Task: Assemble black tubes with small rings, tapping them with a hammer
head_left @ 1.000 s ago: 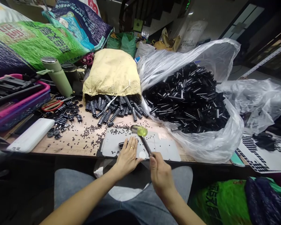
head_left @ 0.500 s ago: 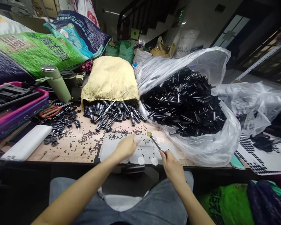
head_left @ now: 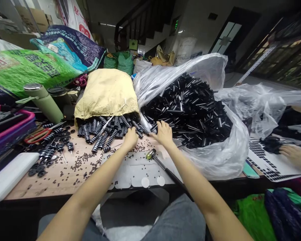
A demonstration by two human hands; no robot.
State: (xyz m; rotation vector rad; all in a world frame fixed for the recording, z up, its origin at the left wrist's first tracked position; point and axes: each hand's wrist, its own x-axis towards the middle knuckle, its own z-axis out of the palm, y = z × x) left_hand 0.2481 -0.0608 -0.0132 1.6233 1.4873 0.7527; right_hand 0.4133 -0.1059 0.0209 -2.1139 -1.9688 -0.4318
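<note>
My left hand point(head_left: 131, 138) is at the mouth of a yellow sack, against the ends of black ribbed rods point(head_left: 112, 134). Its fingers are curled; what they hold, if anything, is hidden behind the hand. At the left edge of a heap of black tubes point(head_left: 185, 110) in a clear plastic bag, my right hand point(head_left: 165, 134) has its thumb apart from the fingers and shows nothing in its grip. A hammer point(head_left: 165, 169) with a dark handle lies on the work surface below my hands, its yellowish-faced head on the white sheet point(head_left: 130, 170).
Tiny dark rings point(head_left: 87, 162) are scattered over the table. To the left are red-handled scissors point(head_left: 38, 135), a white box-like object point(head_left: 13, 175), a green flask point(head_left: 43, 102) and a pink-rimmed basket point(head_left: 27, 117). Another person's hand point(head_left: 294, 154) is over a white board at right.
My right hand has let go of the hammer, now lying down, and moved forward to the black tubes. My left hand has moved forward from the white sheet to the ribbed rods.
</note>
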